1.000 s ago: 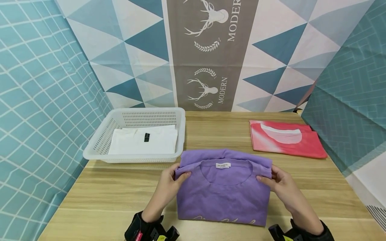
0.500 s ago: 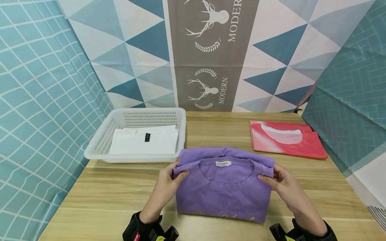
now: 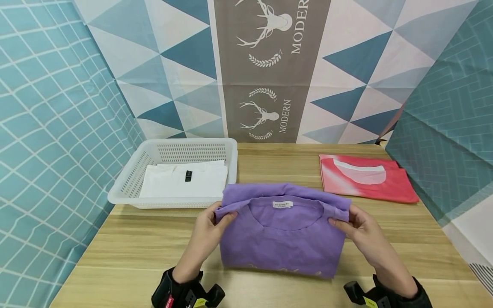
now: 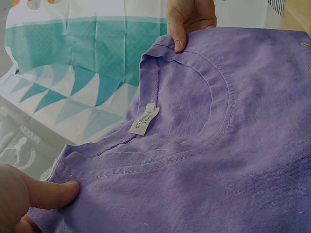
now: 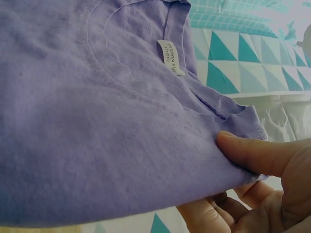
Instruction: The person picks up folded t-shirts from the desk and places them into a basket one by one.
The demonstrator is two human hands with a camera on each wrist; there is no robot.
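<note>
A folded purple T-shirt (image 3: 283, 244) hangs between my two hands, its round neckline and white label (image 3: 283, 204) facing me. My left hand (image 3: 208, 229) pinches its upper left corner, thumb on the front and fingers behind. At the upper right corner my right hand (image 3: 362, 229) pinches the cloth the same way. In the left wrist view the left thumb (image 4: 53, 194) presses beside the collar. The right wrist view shows the right thumb (image 5: 257, 153) on top of the fabric and fingers under it. Faint lettering runs along the shirt's lower edge.
A white plastic basket (image 3: 115, 194) stands at the back left, with a folded white garment (image 3: 185, 182) carrying a black tag inside. A folded red and pink garment (image 3: 366, 177) lies at the back right of the wooden table (image 3: 127, 252). Patterned sheets surround the table.
Both hands have raised the purple T-shirt and shifted it slightly left and toward the back. Its lower edge has come up from the table. The basket and red garment have stayed put.
</note>
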